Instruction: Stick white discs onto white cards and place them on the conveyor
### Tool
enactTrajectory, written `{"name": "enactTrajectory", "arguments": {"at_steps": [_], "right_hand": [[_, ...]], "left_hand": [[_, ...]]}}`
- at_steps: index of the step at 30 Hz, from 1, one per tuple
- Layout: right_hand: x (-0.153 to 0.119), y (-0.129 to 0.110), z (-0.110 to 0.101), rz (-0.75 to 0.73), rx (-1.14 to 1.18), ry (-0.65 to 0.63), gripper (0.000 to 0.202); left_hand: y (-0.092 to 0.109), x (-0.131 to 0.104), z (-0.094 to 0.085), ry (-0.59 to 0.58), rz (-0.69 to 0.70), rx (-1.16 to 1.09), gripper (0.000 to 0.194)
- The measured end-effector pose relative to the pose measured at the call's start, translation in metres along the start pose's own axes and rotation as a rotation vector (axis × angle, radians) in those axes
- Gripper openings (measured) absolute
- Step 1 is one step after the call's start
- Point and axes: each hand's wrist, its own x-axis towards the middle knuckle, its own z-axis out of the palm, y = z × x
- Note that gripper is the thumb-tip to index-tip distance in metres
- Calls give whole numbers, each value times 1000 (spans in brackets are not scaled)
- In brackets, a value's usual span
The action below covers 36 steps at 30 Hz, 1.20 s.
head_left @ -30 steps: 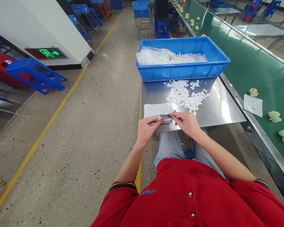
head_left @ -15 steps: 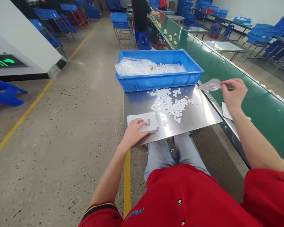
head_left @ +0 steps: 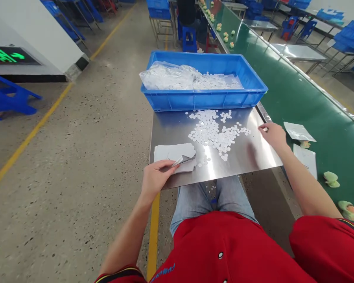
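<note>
My left hand point(head_left: 157, 177) pinches the lifted, folded edge of a thin white bag point(head_left: 183, 159) at the top of a flat stack of white bags point(head_left: 171, 151), near the front left of the metal table. My right hand point(head_left: 273, 135) hovers over the table's right side with fingers drawn together; whatever lies between them is too small to make out. Many small white discs point(head_left: 209, 131) are scattered between my hands. A flat white bag point(head_left: 299, 131) lies on the green conveyor beyond my right hand, and another white bag point(head_left: 306, 159) lies nearer, beside my forearm.
A blue crate point(head_left: 200, 100) stands at the table's back, holding a clear plastic bag point(head_left: 171, 76) and loose discs. The green conveyor point(head_left: 283, 90) runs along the right, carrying small green-and-peach pieces point(head_left: 331, 179). A person point(head_left: 188, 13) sits farther up, by a blue stool point(head_left: 189, 39).
My right hand has let go of the clear bag and come back left from the conveyor to the table's edge. My left hand, earlier flat on the stack, now lifts a bag's edge.
</note>
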Motion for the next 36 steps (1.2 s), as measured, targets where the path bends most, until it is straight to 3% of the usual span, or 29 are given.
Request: {"name": "enactTrajectory", "arguments": {"at_steps": [4,6,8,12,17,21,26,33,36], "right_hand": [[-20,-100,32,-386,200,-219,24],[-39,-134,42,-502,239,-295,23],[-57,-152,49,-548,206,-344,21],[-77,-159,59,-533,111,-322,18],[-77,-162,69,-475,148,-300,10],[-72,-162,68,-395,305,-324,7],[-65,-158,52,-366,639,-379,25],[-62,-164,31,-328,783,-432,40],[-70,-167,13,-375,820,-438,35]], "left_hand": [[4,1,-6,-21,-85,-46,22],[3,0,-9,-60,-95,-67,24],[2,-1,-10,-55,-98,-94,24],[1,-8,-2,115,-113,-167,24],[7,-23,3,257,-100,-271,24],[11,-38,-1,307,-90,-283,25],[16,-49,3,392,-79,-221,23],[26,-50,13,352,-21,-180,24],[37,-48,10,201,44,-163,23]]}}
